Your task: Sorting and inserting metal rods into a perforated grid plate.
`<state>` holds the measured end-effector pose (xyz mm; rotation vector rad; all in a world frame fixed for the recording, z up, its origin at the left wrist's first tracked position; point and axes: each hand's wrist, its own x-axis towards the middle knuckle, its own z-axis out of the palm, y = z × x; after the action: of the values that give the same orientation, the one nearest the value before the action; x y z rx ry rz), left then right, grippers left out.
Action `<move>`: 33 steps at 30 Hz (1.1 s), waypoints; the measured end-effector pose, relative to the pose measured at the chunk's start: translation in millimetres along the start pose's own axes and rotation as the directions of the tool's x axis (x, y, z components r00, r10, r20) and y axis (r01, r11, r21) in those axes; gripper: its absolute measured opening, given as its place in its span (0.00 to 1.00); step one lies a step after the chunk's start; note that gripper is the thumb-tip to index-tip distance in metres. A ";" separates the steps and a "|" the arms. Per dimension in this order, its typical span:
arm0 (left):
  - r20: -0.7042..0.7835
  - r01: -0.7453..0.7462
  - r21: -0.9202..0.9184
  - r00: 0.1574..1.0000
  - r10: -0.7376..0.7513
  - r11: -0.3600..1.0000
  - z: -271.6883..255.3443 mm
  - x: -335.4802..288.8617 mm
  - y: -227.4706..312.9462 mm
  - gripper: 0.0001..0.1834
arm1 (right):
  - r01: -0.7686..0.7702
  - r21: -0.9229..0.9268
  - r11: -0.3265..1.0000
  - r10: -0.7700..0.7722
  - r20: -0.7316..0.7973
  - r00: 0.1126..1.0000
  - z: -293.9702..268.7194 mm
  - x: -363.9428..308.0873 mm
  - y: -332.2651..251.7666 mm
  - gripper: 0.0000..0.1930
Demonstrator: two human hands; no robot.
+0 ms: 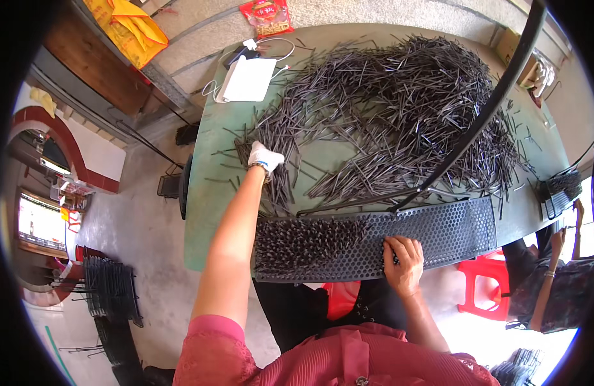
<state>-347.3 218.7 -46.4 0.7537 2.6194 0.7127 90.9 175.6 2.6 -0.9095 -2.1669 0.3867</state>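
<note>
My left hand (265, 157), in a white glove, reaches into the left end of a large heap of thin dark strips (432, 96) on the table. Its fingers are closed around some of them, partly out of sight. A black perforated panel (451, 228) lies along the near table edge. Short dark bristle-like pieces (310, 243) stand packed in its left half, while the right half shows bare holes. My right hand (405, 264), bare, rests on the panel beside the packed part, with fingers bent and closed; whatever they pinch is too small to make out.
A black bent bar (477, 122) rises from the panel across the right side. White paper (249, 78) and cables lie at the green table's (210, 138) far left. A red stool (487, 283) and another person (554, 283) are at right; stacked black racks (110, 289) stand at left.
</note>
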 end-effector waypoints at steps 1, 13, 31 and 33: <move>-0.046 -0.077 -0.095 0.996 0.073 0.993 3.7 -6.2 -1.1 0.39 | -0.004 -0.017 1.000 0.004 0.001 1.000 -1.7 -0.3 2.9 0.09; 0.101 0.096 -0.991 0.994 0.052 0.097 -16.6 -53.9 -73.7 0.16 | 0.019 0.003 1.000 -0.019 -0.015 1.000 2.5 -2.7 -1.2 0.09; -0.019 0.098 -0.847 0.976 0.215 -0.522 9.4 -48.1 -71.5 0.21 | -0.006 -0.024 1.000 0.006 0.003 1.000 3.0 -0.9 -2.4 0.09; -0.002 0.127 -0.785 0.978 0.207 -0.607 3.3 -48.7 -76.8 0.19 | -0.005 -0.017 1.000 0.006 0.007 1.000 2.8 -2.3 -4.3 0.09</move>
<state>-337.5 135.9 -82.8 0.0913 0.3750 2.3295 87.8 170.9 1.8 -0.9247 -2.1771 0.3754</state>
